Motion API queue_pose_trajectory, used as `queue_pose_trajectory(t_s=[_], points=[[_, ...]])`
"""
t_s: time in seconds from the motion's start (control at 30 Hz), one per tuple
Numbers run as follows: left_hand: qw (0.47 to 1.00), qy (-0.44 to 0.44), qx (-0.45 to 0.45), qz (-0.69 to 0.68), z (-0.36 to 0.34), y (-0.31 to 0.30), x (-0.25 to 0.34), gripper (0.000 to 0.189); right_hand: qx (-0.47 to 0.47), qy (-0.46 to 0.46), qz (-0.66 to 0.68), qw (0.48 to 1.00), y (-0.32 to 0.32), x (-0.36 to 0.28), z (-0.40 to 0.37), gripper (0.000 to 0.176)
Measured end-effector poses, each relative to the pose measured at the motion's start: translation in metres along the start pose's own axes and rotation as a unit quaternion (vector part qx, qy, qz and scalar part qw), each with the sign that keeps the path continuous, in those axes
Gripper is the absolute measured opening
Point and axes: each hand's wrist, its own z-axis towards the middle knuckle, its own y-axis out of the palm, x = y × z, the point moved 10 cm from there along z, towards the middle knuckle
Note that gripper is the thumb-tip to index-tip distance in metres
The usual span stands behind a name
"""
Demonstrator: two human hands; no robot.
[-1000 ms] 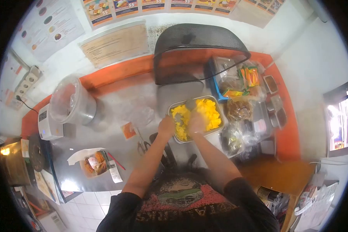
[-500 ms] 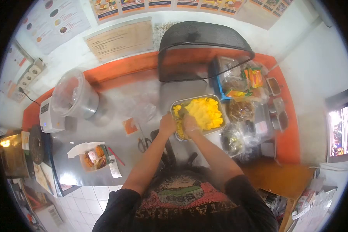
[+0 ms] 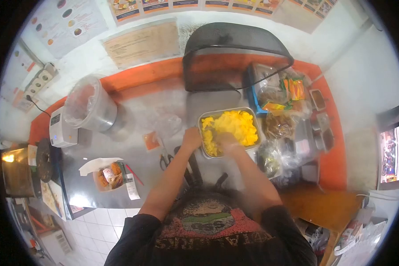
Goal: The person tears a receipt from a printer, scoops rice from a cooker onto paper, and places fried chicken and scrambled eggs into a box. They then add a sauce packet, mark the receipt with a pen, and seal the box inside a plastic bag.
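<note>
A rectangular metal tray (image 3: 258,122) of lumpy yellow food (image 3: 239,126) stands on the counter in front of me. My left hand (image 3: 191,138) is closed at the tray's left rim. Over the front of the food, my right hand (image 3: 226,141) is smeared by motion. Half a second ago a grey, rounded, spoon-like tool showed at its fingers; now the tool is mostly lost in the blur. Left of my left forearm lie black-handled scissors (image 3: 165,162) and a small orange packet (image 3: 151,141).
A mesh food cover (image 3: 235,37) stands behind the tray. Bagged food (image 3: 279,124) crowds the right side. At left are a clear bucket (image 3: 93,106), a white device (image 3: 62,128), and an open box of fried food (image 3: 110,176) beside a paper slip (image 3: 132,186).
My right hand has shifted slightly right across the food, and the tool at its fingers no longer shows clearly. My left hand stays by the tray rim. The whole view has shifted a little.
</note>
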Motion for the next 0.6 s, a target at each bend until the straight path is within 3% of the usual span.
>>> queue_pose_trajectory(t_s=[0.03,0.07,0.13,0.17,0.2,0.3,0.33,0.37,0.4,0.53,0.6], points=[[1.0,0.005,-0.014,0.001,-0.005,-0.008,0.009,0.023,0.061,0.043,0.191,0.979,0.008,0.026,0.0,0.018],[0.999,0.006,0.044,-0.001,-0.011,-0.026,0.011,0.026,0.118,0.084,0.375,0.915,0.042,0.061,0.004,0.018],[0.987,0.007,0.16,-0.009,-0.034,-0.054,0.015,0.037,0.175,0.081,0.361,0.912,0.047,0.087,0.0,0.017],[0.986,-0.003,0.151,-0.067,-0.047,-0.064,0.017,0.038,0.175,0.038,0.163,0.97,0.034,0.079,-0.004,0.016],[0.982,-0.014,0.143,-0.125,-0.064,-0.078,0.016,0.039,0.167,-0.007,-0.043,0.985,0.029,0.068,-0.007,0.015],[0.944,-0.06,0.141,-0.292,-0.114,-0.093,-0.022,0.036,0.127,0.069,0.201,0.969,0.021,0.091,-0.018,0.011],[0.924,-0.078,0.147,-0.345,-0.129,-0.093,-0.034,0.034,0.156,0.108,0.399,0.897,0.01,0.093,-0.03,0.01],[0.923,-0.094,0.153,-0.34,-0.144,-0.095,-0.042,0.033,0.171,0.141,0.578,0.785,0.001,0.082,-0.045,0.009],[0.92,-0.116,0.169,-0.333,-0.165,-0.102,-0.058,0.031,0.164,0.166,0.732,0.64,0.0,0.06,-0.052,0.008],[0.888,-0.163,0.288,-0.319,-0.269,-0.145,-0.121,0.026,0.059,0.13,0.738,0.66,-0.03,-0.053,-0.04,0.006],[0.866,-0.195,0.369,-0.276,-0.32,-0.156,-0.166,0.021,-0.013,0.142,0.693,0.707,-0.03,-0.128,-0.028,0.006]])
